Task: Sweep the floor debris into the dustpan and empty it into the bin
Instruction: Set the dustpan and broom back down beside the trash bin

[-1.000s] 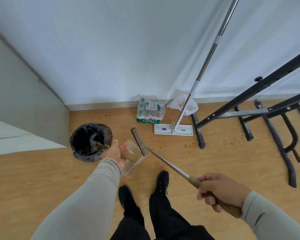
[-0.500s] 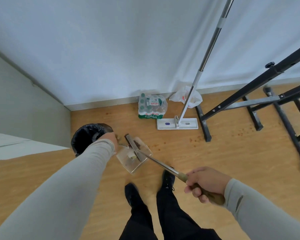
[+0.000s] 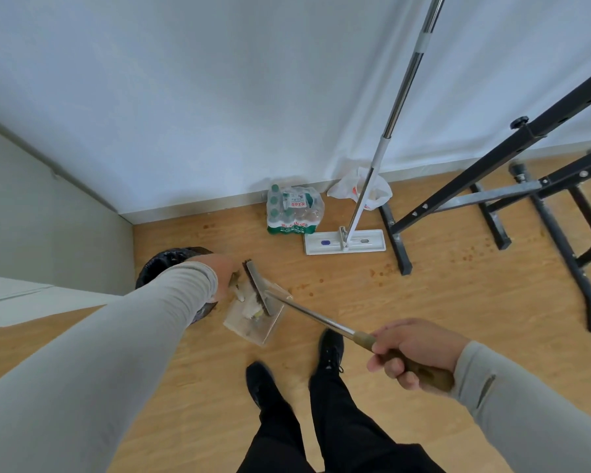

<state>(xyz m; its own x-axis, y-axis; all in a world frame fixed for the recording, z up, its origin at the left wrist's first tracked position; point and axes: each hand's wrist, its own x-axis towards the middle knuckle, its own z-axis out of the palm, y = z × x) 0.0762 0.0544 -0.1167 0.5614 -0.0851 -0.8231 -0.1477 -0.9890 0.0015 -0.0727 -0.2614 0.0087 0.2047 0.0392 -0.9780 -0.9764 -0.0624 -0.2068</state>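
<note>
The dustpan (image 3: 256, 319) is a clear tray that lies on the wooden floor (image 3: 372, 302) just in front of the person's shoes, and the bin (image 3: 166, 264) with its black liner stands just beside it, to the left and a little farther from the person. The left hand (image 3: 224, 274) reaches to the near-left corner of the pan, where its handle seems to be; the fingers are hidden behind the hand and the sleeve, so it cannot be told if they close around the handle or only touch it. The right hand (image 3: 415, 353) has its fingers curled firmly around the wooden grip of the brush (image 3: 258, 290). The long shaft of the brush runs from this hand up and to the left, and the head sits across the pan, with its bristles on the debris (image 3: 251, 307), some pale scraps with a small yellow piece, which lies already inside the pan. So the bin is on the side of the left hand, nearer to it than to the right. Probably the next move is a short lift and tilt of the pan to the left, over the rim of the bin, while the brush keeps the scraps from sliding out.
</note>
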